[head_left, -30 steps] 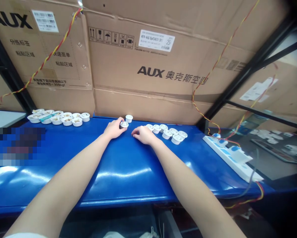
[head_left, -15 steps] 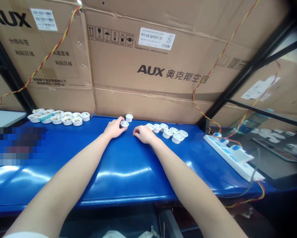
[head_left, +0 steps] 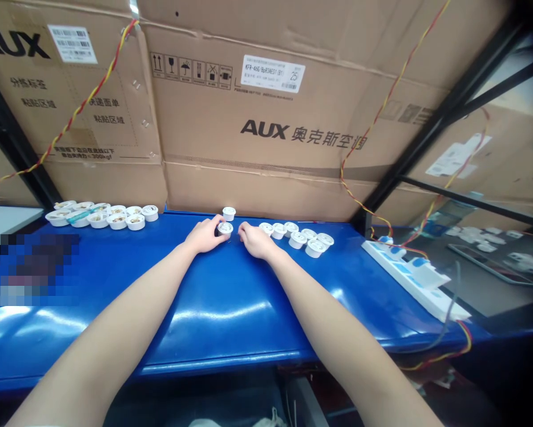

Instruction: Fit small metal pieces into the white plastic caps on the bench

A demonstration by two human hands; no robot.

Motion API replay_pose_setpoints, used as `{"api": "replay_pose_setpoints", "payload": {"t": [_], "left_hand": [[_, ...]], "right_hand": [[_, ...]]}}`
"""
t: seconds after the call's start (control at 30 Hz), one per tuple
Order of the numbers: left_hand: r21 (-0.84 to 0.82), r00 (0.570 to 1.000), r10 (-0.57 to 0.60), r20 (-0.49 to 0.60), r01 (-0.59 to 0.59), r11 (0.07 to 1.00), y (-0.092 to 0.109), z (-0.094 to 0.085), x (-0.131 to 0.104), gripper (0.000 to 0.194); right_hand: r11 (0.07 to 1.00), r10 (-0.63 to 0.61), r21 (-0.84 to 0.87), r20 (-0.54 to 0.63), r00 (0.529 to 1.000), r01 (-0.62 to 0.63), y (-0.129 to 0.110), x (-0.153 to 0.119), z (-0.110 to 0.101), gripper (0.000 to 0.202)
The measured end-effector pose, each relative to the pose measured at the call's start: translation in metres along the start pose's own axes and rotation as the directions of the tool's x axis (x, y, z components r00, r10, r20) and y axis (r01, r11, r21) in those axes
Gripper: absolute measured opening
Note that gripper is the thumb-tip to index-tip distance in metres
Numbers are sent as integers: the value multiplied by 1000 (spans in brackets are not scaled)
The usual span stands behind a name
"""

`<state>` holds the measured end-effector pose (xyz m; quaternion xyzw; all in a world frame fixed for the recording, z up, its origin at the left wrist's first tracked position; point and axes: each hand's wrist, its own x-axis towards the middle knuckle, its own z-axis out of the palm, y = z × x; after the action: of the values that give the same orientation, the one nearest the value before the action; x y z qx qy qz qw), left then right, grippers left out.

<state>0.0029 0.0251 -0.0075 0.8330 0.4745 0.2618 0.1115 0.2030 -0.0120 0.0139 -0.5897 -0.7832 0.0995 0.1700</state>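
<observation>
My left hand (head_left: 206, 235) is closed round a small white cup (head_left: 225, 228), thumb in front and fingers behind, near the back of the blue table. Just to its right my right hand (head_left: 254, 240) has its fingertips pinched together; whatever they hold, if anything, is too small to make out. Behind the held cup stands another white cup (head_left: 229, 213). Several more white cups (head_left: 297, 239) sit in a cluster to the right of my right hand. At the back left are several white cups (head_left: 117, 221) with small contents, a teal strip (head_left: 82, 216) lying across some of them.
A blue sheet (head_left: 231, 308) covers the table. Large cardboard boxes (head_left: 195, 130) wall off the back. On the right lies a white power strip (head_left: 415, 281) with plugs and a twisted red-yellow wire (head_left: 359, 198). Black metal posts (head_left: 427, 136) flank the table.
My right hand's fingertips have lifted slightly and turned upward beside the cup. The cup in my left hand sits slightly lower in view. The whole view has shifted a little.
</observation>
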Motion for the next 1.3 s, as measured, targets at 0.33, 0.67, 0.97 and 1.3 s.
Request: {"api": "replay_pose_setpoints", "payload": {"t": [0.33,0.67,0.97,1.3], "left_hand": [[31,977,211,-26,-211,977,11,-1,-4,45],[-48,977,213,-13,-214,976,12,-2,-5,49],[-97,969,245,-38,-247,964,11,-3,-6,47],[-170,973,229,-27,-230,958,10,-3,-4,49]], "right_hand": [[997,-46,52,-240,970,60,-5,1,-3,21],[987,-140,40,-290,947,159,-11,0,-1,21],[907,-1,403,-289,957,123,0,10,15,25],[971,-165,113,-316,934,209,-13,2,9,41]]}}
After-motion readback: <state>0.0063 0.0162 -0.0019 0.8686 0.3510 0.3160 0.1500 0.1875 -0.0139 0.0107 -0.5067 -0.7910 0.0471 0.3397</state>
